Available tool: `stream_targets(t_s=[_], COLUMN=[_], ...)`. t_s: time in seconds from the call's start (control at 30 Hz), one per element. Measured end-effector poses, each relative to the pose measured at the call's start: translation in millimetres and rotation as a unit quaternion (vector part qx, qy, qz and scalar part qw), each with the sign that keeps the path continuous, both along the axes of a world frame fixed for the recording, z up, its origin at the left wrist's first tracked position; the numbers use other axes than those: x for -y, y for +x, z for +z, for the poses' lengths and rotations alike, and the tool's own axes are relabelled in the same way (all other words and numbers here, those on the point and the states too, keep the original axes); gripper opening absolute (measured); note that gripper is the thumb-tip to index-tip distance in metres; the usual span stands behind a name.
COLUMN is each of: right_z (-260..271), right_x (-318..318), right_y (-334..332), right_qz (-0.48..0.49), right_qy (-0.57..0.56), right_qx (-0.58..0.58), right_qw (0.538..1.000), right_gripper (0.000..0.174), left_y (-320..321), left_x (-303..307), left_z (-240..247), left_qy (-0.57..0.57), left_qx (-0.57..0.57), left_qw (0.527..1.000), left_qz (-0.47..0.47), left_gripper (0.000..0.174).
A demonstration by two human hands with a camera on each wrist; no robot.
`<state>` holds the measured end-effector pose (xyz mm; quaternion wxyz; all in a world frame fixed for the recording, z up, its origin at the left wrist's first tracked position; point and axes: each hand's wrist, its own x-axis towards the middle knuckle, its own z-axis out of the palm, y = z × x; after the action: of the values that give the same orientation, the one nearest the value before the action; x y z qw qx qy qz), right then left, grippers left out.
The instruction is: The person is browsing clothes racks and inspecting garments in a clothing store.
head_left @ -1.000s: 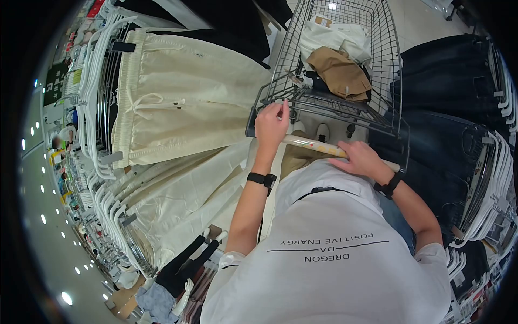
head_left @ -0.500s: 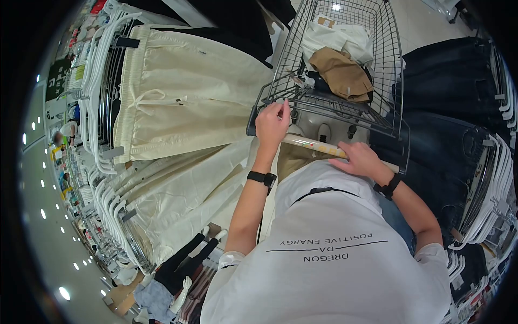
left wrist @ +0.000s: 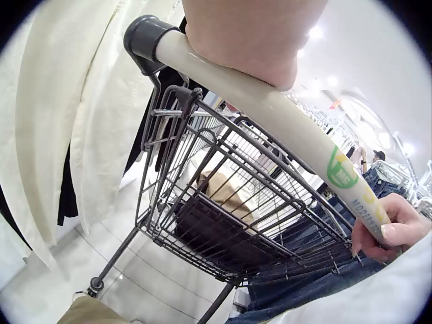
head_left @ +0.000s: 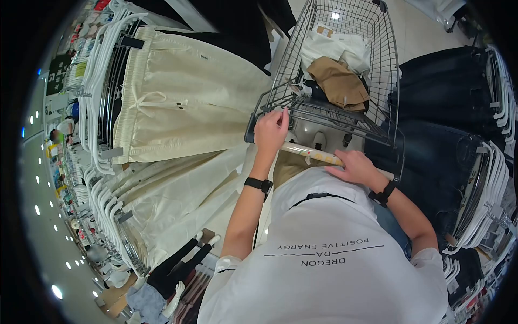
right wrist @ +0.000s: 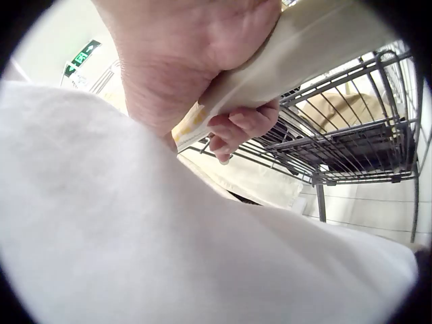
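A wire shopping cart (head_left: 392, 59) stands in front of me, its pale handle (head_left: 310, 153) running across my waist. In the left wrist view the heel of my left hand (head_left: 271, 131) rests on the handle's left end, with no fingers showing below the bar. From the head view its fingers look loosely bent beyond the bar. My right hand (head_left: 356, 166) grips the handle farther right; in the right wrist view its fingers (right wrist: 251, 121) curl round the underside. Inside the cart lie a tan garment (head_left: 339, 83) and a white garment (head_left: 345, 49).
Cream trousers (head_left: 199, 92) hang on a rack close by on the left. Dark jeans (head_left: 431, 156) hang along the right side. White hangers (head_left: 97, 102) stick out into the left aisle. A pale tiled floor (left wrist: 145, 270) shows under the cart.
The cart's near end and the handle sit slightly lower in the head view, and both hands have shifted down a little with them. The hold on the handle looks the same.
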<state>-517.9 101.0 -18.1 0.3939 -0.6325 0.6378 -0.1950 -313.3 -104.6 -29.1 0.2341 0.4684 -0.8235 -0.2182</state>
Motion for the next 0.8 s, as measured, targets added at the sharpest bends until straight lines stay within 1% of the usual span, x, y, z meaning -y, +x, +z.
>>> stream_targets(t_s=[0.1, 0.17, 0.23, 0.3, 0.33, 0.4, 0.43, 0.57, 0.63, 0.7, 0.77, 0.8], right_z=[3.3, 7.9, 1.8, -7.5, -6.6, -1.0, -0.7, 2.2, 3.3, 1.7, 3.8, 1.1], right_x=[0.6, 1.9, -3.6, -8.4, -7.4, -8.5, -8.8, -11.2, -14.5, -17.5, -18.9, -21.2], right_y=[-2.9, -4.8, -6.2, -6.5, -6.4, -8.7, -8.9, -8.2, -9.6, -8.8, -10.7, -11.3], right_qz=[-0.001, 0.01, 0.014, 0.006, 0.022, 0.01, 0.023, 0.021, 0.015, 0.017, 0.004, 0.01], right_qy=[-0.004, 0.051, 0.017, -0.001, -0.016, 0.022, 0.01, 0.004, 0.024, 0.005, 0.03, 0.025], right_qx=[-0.005, -0.006, -0.006, -0.01, -0.003, -0.011, -0.008, -0.006, 0.004, 0.01, 0.012, 0.011], right_qw=[1.0, 0.999, 1.0, 1.0, 1.0, 1.0, 1.0, 1.0, 1.0, 1.0, 0.999, 1.0], right_gripper=[0.055, 0.059, 0.056, 0.052, 0.052, 0.05, 0.05, 0.05, 0.048, 0.047, 0.048, 0.048], left_y=[-1.6, -3.4, -3.7, -1.6, -3.3, -5.0, -5.6, -1.5, -1.4, 0.5, 3.2, 3.6], left_x=[-2.9, -5.7, -8.2, -11.2, -14.2, -19.9, -22.1, -28.8, -35.4, -40.3, -45.6, -49.1], left_z=[3.1, 6.9, 4.5, 1.0, 3.7, 6.3, 6.0, 5.3, 5.0, 3.4, 2.6, 3.2], left_qy=[-0.006, 0.008, -0.001, -0.016, -0.013, -0.022, -0.015, -0.006, -0.019, -0.037, -0.037, -0.029], left_qx=[0.001, -0.002, -0.003, 0.013, 0.007, 0.004, 0.001, -0.007, 0.001, -0.017, -0.009, -0.01], left_qw=[1.0, 1.0, 1.0, 1.0, 1.0, 1.0, 1.0, 1.0, 1.0, 0.999, 0.999, 0.999], left_qz=[0.0, 0.0, 0.008, -0.005, 0.001, 0.021, 0.017, 0.005, 0.013, -0.007, -0.003, -0.009], left_gripper=[0.036, 0.036, 0.035, 0.033, 0.033, 0.033, 0.033, 0.035, 0.036, 0.035, 0.034, 0.034])
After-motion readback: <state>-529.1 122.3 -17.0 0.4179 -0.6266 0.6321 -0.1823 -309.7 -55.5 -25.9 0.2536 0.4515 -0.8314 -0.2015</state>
